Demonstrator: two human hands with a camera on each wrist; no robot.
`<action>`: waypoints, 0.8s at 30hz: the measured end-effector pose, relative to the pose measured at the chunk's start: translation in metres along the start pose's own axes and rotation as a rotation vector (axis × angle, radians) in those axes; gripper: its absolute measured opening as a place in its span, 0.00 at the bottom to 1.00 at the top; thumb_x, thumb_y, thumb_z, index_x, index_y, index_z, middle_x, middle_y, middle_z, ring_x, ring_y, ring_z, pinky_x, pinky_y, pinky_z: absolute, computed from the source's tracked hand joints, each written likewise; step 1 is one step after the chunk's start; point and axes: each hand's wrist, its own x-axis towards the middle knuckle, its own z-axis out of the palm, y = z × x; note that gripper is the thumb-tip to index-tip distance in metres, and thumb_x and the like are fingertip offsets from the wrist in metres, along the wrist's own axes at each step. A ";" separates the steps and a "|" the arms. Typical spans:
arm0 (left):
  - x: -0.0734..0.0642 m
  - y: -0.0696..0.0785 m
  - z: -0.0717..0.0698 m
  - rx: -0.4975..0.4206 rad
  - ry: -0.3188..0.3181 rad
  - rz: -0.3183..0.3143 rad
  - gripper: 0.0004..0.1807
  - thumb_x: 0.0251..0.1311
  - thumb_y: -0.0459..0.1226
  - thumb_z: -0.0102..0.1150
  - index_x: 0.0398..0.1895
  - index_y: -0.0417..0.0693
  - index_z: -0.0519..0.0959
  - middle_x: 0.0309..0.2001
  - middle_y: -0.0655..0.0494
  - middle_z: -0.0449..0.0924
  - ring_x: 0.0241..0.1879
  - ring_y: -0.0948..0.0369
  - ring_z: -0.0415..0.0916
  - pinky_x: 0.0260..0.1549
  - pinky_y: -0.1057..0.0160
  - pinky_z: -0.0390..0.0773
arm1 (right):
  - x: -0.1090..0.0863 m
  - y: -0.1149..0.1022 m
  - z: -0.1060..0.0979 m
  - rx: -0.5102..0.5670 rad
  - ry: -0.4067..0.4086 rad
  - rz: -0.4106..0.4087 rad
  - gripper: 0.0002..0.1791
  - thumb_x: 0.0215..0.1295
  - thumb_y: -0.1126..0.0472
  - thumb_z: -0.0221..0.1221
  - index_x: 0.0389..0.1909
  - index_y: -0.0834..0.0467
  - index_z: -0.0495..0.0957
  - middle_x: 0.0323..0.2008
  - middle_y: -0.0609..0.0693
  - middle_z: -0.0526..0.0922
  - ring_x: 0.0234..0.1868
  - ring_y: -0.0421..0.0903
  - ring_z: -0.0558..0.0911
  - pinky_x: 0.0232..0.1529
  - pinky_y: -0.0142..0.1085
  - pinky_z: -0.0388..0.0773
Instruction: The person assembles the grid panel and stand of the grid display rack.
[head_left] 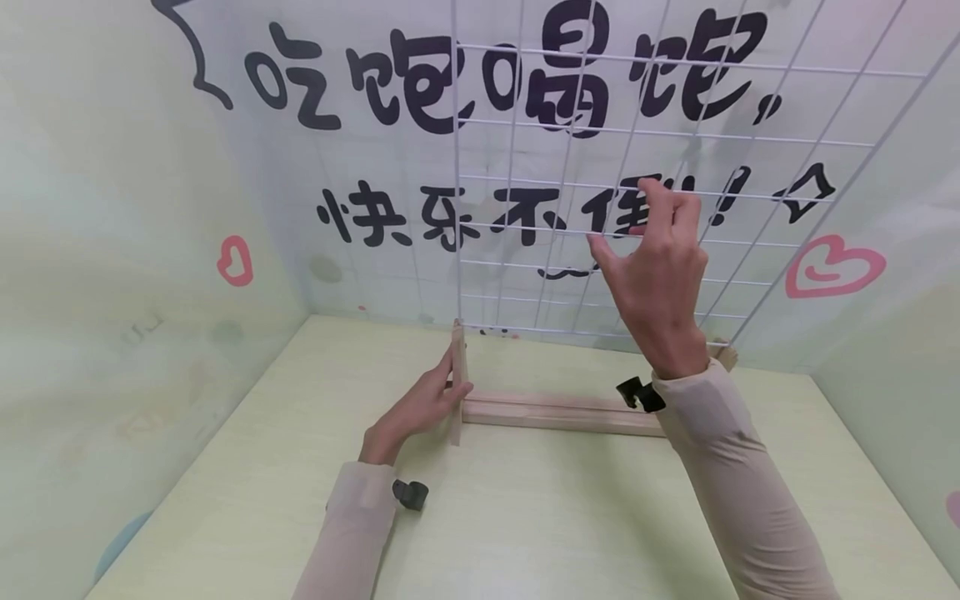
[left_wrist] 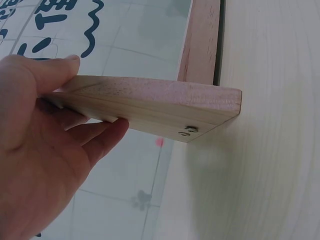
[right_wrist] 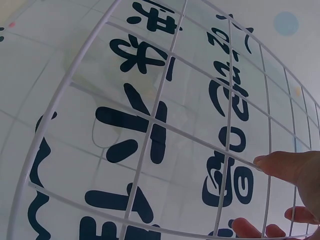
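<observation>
A white wire grid panel (right_wrist: 151, 120) stands upright on a wooden base. My right hand (head_left: 663, 267) holds the grid on its right part, with thumb and fingers bent at the wires. In the right wrist view the thumb tip lies at one wire and the fingertips at another. Low on the left, my left hand (head_left: 423, 407) grips the base's flat wooden end piece (left_wrist: 150, 100), thumb on one side and fingers on the other. Two screw heads (left_wrist: 190, 129) show in that piece. A wooden crossbar (head_left: 562, 417) runs right from it, its far end hidden behind my right forearm.
The pale wood-grain table (head_left: 525, 517) lies under the base. Behind stands a whitish wall sheet with large black characters (head_left: 577, 71) and a pink heart (head_left: 836, 267). Similar sheets enclose the left and right sides. The other wooden end piece (head_left: 726, 357) shows behind my right wrist.
</observation>
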 end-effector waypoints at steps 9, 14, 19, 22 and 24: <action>0.004 0.000 0.000 -0.020 -0.010 0.008 0.44 0.75 0.41 0.48 0.80 0.48 0.31 0.76 0.33 0.50 0.66 0.37 0.67 0.58 0.43 0.76 | 0.002 0.000 -0.003 -0.013 -0.006 0.013 0.36 0.55 0.57 0.73 0.62 0.66 0.71 0.51 0.68 0.73 0.38 0.58 0.85 0.34 0.53 0.82; 0.004 0.003 0.000 -0.029 -0.020 -0.004 0.44 0.75 0.40 0.49 0.80 0.49 0.30 0.76 0.34 0.49 0.67 0.38 0.66 0.60 0.44 0.75 | 0.001 0.001 -0.003 -0.017 -0.012 0.015 0.36 0.54 0.58 0.73 0.62 0.66 0.71 0.50 0.68 0.73 0.39 0.58 0.85 0.35 0.52 0.82; 0.002 0.003 0.001 -0.047 -0.016 -0.017 0.44 0.75 0.37 0.49 0.80 0.50 0.30 0.77 0.35 0.48 0.67 0.38 0.65 0.60 0.43 0.75 | -0.002 0.002 -0.003 -0.021 -0.018 0.011 0.37 0.54 0.57 0.74 0.62 0.65 0.71 0.50 0.68 0.73 0.38 0.58 0.85 0.35 0.52 0.82; 0.002 0.001 0.002 -0.052 -0.011 -0.030 0.45 0.74 0.37 0.49 0.80 0.52 0.30 0.77 0.37 0.48 0.67 0.38 0.65 0.59 0.42 0.75 | -0.004 0.002 -0.002 -0.019 -0.024 0.009 0.37 0.53 0.57 0.74 0.62 0.65 0.71 0.50 0.68 0.73 0.38 0.58 0.85 0.34 0.52 0.82; 0.001 0.000 0.003 -0.058 -0.009 -0.036 0.45 0.74 0.37 0.49 0.80 0.53 0.31 0.77 0.38 0.48 0.68 0.38 0.65 0.59 0.41 0.74 | -0.005 0.002 -0.002 -0.020 -0.029 0.009 0.37 0.53 0.58 0.74 0.63 0.65 0.71 0.50 0.68 0.73 0.38 0.57 0.85 0.32 0.52 0.82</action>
